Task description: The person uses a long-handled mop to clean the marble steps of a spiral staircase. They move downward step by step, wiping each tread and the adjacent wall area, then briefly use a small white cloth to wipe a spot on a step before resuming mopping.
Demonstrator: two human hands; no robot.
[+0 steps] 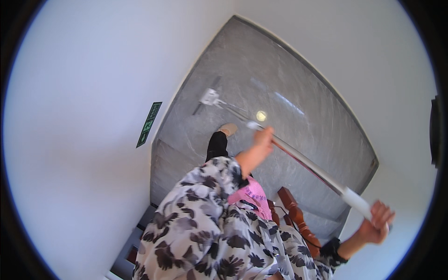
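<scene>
A long-handled mop slants across my view, its pale pole [301, 155] running from upper left to lower right. My left hand [261, 139] is wrapped around the lower part of the pole, close to a white collar [252, 124]. At the upper end, just past a white grip sleeve [356, 202], my right hand [378, 223] clasps the handle. The white mop head [210, 97], blurred, is at the grey stone-look floor [280, 66] with a dark bar on either side. A reddish strip shows along the pole's underside.
White walls enclose the landing, with a dark skirting along the far edge. Steps [171, 157] lie at left, more [318, 218] at lower right. Brown wooden railing posts [297, 213] stand near my right side. A green exit sign [149, 125] is on the left wall. My shoe [229, 129] is near the mop.
</scene>
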